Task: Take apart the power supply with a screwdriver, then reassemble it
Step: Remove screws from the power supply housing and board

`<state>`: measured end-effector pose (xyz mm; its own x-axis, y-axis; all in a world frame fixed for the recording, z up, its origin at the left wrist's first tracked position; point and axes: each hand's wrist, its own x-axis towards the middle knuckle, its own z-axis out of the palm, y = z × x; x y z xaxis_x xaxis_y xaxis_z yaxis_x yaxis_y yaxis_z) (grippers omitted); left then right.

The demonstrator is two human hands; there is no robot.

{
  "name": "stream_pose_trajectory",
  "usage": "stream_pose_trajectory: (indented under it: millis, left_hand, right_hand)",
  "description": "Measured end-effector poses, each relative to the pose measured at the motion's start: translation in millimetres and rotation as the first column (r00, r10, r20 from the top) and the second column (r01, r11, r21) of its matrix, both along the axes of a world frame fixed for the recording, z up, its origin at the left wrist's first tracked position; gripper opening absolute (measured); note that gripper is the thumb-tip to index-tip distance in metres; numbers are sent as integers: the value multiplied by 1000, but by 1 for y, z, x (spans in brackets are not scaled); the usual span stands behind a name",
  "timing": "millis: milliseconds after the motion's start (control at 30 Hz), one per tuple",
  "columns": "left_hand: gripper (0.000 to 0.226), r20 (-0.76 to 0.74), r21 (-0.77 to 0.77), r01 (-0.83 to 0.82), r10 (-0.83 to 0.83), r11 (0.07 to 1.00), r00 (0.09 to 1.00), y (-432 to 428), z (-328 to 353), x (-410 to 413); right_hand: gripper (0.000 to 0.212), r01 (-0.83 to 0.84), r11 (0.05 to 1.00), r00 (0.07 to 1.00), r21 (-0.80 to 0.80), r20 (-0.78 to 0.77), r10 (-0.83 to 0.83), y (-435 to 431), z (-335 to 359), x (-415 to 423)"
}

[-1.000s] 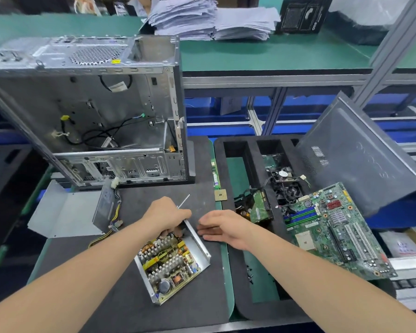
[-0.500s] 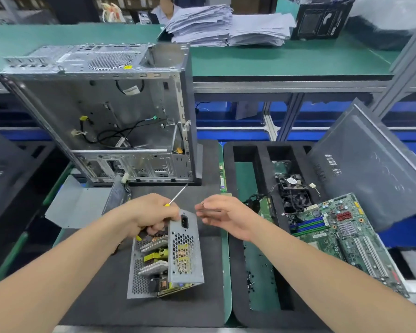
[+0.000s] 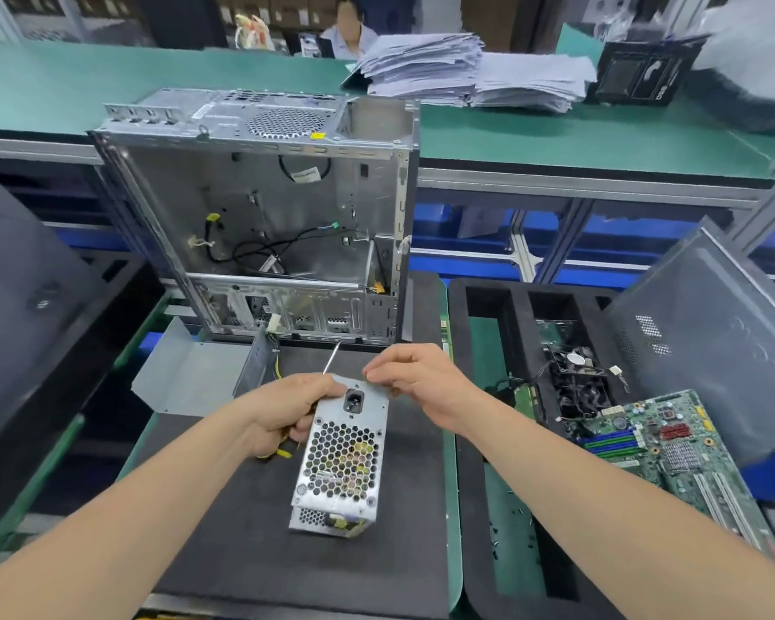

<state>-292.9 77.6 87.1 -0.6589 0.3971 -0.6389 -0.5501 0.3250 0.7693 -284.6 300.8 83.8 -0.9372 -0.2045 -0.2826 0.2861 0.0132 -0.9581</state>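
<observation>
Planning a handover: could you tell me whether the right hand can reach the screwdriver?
Probably yes: the screwdriver shaft juts bare above the left hand, right hand alongside, nothing between.

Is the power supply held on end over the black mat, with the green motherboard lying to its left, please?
Not quite: in the head view the green motherboard lies to the right of the power supply, which is held on end over the black mat.

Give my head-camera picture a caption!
Left hand holds screwdriver and upended power supply on the mat; right hand pinches its top edge.
</observation>
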Motion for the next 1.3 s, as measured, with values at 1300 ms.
stream_pose_trajectory:
  millis: [1300]
  left_hand:
    - [10, 236, 303, 107, -183, 947, 954, -35, -6, -10]
  right_hand:
    - [11, 46, 988, 991, 150, 118, -64, -31, 7, -7]
